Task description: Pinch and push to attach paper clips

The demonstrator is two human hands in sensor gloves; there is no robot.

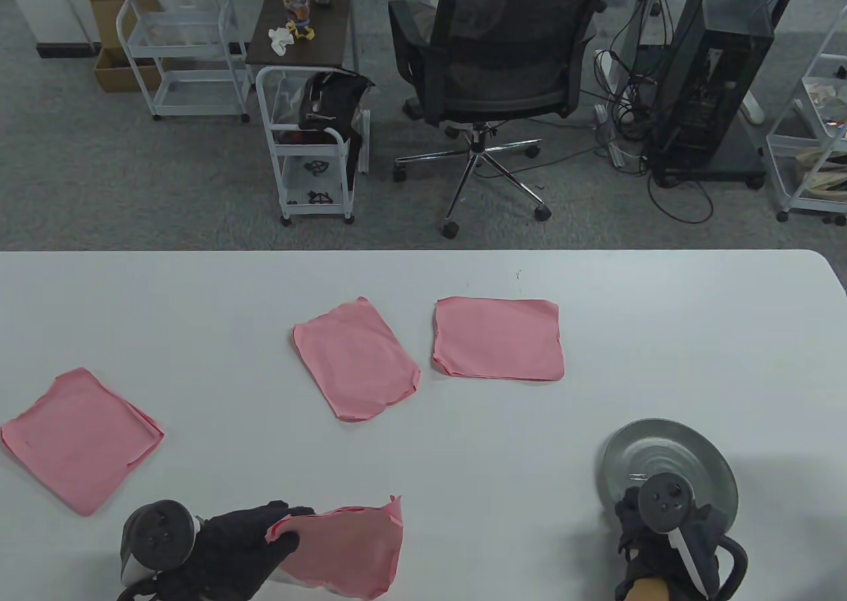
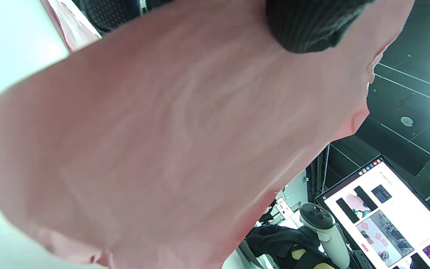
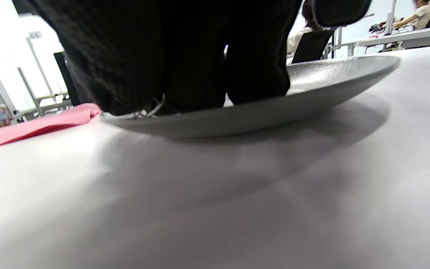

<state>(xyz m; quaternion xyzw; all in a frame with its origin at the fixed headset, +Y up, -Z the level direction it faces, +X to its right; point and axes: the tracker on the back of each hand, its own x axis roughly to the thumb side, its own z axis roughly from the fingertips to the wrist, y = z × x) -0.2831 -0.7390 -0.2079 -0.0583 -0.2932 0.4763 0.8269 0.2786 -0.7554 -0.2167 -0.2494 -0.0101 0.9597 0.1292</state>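
My left hand (image 1: 261, 535) grips a pink paper stack (image 1: 347, 551) by its left edge at the table's front and holds it lifted; in the left wrist view the paper (image 2: 170, 149) fills the frame with a gloved fingertip (image 2: 308, 26) on it. My right hand (image 1: 652, 515) reaches into a grey metal plate (image 1: 688, 449) at the front right. A paper clip (image 1: 638, 476) lies on the plate by the fingers. In the right wrist view my fingers (image 3: 185, 56) touch the plate's (image 3: 312, 93) near rim, with a wire clip (image 3: 149, 109) under them; whether they grip it is unclear.
Three more pink paper stacks lie on the white table: one at the far left (image 1: 79, 439), one in the middle (image 1: 357, 366), one right of it (image 1: 497, 338). An office chair (image 1: 490, 65) and carts stand beyond the table's far edge.
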